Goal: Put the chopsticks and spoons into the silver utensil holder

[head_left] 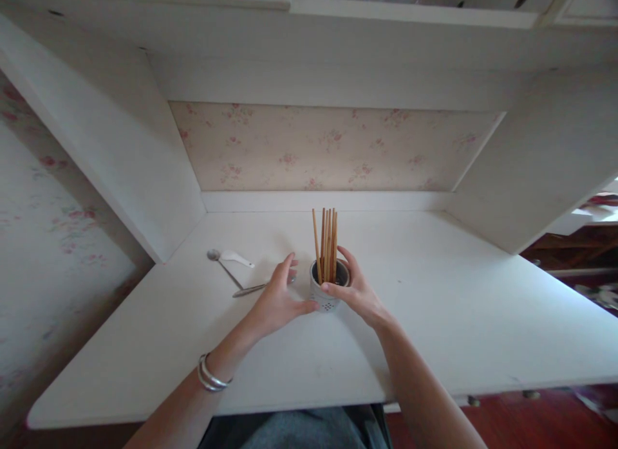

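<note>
A pale grey utensil holder with small holes (327,303) stands upright on the white desk. Several wooden chopsticks (328,246) rise from it, one leaning left. My right hand (360,291) grips the holder at its right side, thumb on the front rim and fingers round the back. My left hand (280,294) is open to the left of the holder, fingers spread, its thumb tip close to or touching the holder's lower front. Left of that hand lie a white spoon (236,258), a long-handled metal spoon (224,267) and another metal utensil (248,290), partly hidden by the hand.
The white desk (434,294) spreads to both sides, with its front edge just before my lap. White side panels (526,153) and an overhead shelf (338,44) enclose it. Floral wallpaper (318,146) covers the back. Drawer knobs (531,394) show below the front right edge.
</note>
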The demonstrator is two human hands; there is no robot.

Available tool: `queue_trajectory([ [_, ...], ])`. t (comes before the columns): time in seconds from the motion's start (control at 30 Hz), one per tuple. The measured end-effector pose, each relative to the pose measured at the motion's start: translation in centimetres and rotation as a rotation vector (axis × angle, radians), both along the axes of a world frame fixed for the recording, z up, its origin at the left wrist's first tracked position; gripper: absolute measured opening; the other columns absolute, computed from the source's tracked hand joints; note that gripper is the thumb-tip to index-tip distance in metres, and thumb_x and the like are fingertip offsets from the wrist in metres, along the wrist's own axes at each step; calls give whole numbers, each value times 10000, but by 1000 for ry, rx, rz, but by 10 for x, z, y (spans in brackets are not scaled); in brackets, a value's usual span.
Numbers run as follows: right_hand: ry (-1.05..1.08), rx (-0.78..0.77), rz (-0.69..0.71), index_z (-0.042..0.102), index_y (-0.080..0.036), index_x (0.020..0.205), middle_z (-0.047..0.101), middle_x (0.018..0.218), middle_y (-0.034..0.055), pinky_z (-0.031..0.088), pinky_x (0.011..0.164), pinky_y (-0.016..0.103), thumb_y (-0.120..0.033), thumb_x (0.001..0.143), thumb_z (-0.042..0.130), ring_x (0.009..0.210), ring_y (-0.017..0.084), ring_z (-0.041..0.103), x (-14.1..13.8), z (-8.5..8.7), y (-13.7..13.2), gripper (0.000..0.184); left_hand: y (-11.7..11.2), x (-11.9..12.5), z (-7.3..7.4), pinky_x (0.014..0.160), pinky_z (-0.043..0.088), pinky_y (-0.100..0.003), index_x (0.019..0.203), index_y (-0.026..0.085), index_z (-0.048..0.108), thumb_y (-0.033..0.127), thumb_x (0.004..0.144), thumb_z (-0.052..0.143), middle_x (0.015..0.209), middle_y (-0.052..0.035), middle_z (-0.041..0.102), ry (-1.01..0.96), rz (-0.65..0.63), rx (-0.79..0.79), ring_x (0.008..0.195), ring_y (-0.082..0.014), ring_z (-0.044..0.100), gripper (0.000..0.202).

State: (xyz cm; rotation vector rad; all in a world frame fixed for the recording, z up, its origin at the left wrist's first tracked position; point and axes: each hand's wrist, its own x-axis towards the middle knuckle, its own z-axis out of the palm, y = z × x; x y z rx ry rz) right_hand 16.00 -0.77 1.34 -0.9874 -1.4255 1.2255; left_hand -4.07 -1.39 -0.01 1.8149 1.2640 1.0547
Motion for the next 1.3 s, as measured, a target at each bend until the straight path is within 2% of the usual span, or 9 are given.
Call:
queue_trajectory([
  [0.2, 24, -6, 14, 237, -287, 1394, 514, 1306, 110, 375, 1019, 483, -350, 649, 778, 1150, 254, 545, 1, 1, 0, 923, 7, -65, 5, 941, 408, -392, 1085, 186, 584, 320, 811, 572, 1087, -86, 584, 636, 150, 178, 1046, -248, 537, 305],
  [0.3, 25, 0, 23, 230, -290, 1398, 511, 1306, 106, 380, 1015, 477, -347, 654, 775, 1142, 248, 549, 1, 1, -1, 925, 12, -68, -2, 911, 399, -376, 993, 172, 621, 263, 844, 521, 1005, -95, 612, 842, 112, 169, 1013, -251, 544, 202],
  [0.47, -27, 19, 14, 221, -289, 1405, 464, 1351, 109, 358, 1034, 475, -350, 635, 787, 1190, 254, 505, 3, 1, -2, 957, 20, -55, -12, 817, 419, -342, 873, 154, 616, 184, 893, 389, 886, -106, 619, 929, 67, 138, 887, -228, 583, 231],
  [0.63, -46, 27, -3, 214, -284, 1409, 445, 1363, 114, 351, 1038, 466, -345, 631, 791, 1207, 254, 485, 4, -1, -1, 970, 25, -55, 8, 825, 443, -361, 898, 149, 607, 213, 901, 377, 905, -109, 637, 732, 177, 193, 894, -232, 600, 239],
  [0.73, -11, 31, 22, 211, -285, 1411, 463, 1346, 115, 362, 1028, 475, -344, 623, 795, 1185, 257, 507, 3, -3, 1, 982, 26, -49, 38, 736, 504, -338, 906, 168, 594, 359, 871, 471, 834, -56, 652, 337, 240, 81, 767, -199, 638, 230],
  [0.83, 11, 37, 49, 216, -292, 1408, 483, 1326, 106, 369, 1023, 467, -334, 621, 800, 1154, 248, 534, 3, -3, 1, 981, 23, -32, 69, 671, 554, -310, 904, 160, 573, 444, 794, 578, 797, -23, 644, -151, 187, -13, 681, -166, 660, 305],
  [0.93, 0, 53, 47, 234, -297, 1400, 504, 1298, 96, 375, 1018, 457, -331, 630, 796, 1153, 244, 533, 2, -1, -1, 954, 21, -9, 88, 656, 577, -308, 882, 150, 561, 416, 735, 652, 810, -18, 632, -369, 205, 31, 681, -157, 665, 318],
  [1.07, -9, 97, 37, 235, -299, 1394, 514, 1281, 94, 381, 1011, 458, -337, 641, 787, 1148, 243, 533, 2, -1, -2, 935, 25, 14, 87, 606, 573, -279, 867, 152, 567, 400, 738, 646, 799, -25, 641, -322, 202, 89, 646, -150, 663, 291],
  [1.3, -24, 134, 31, 237, -281, 1391, 497, 1306, 103, 380, 1016, 456, -333, 639, 786, 1145, 238, 535, 2, -3, -1, 933, 31, 31, 56, 623, 518, -251, 803, 183, 564, 373, 788, 579, 770, -29, 676, 35, 230, 187, 667, -157, 669, 192],
])
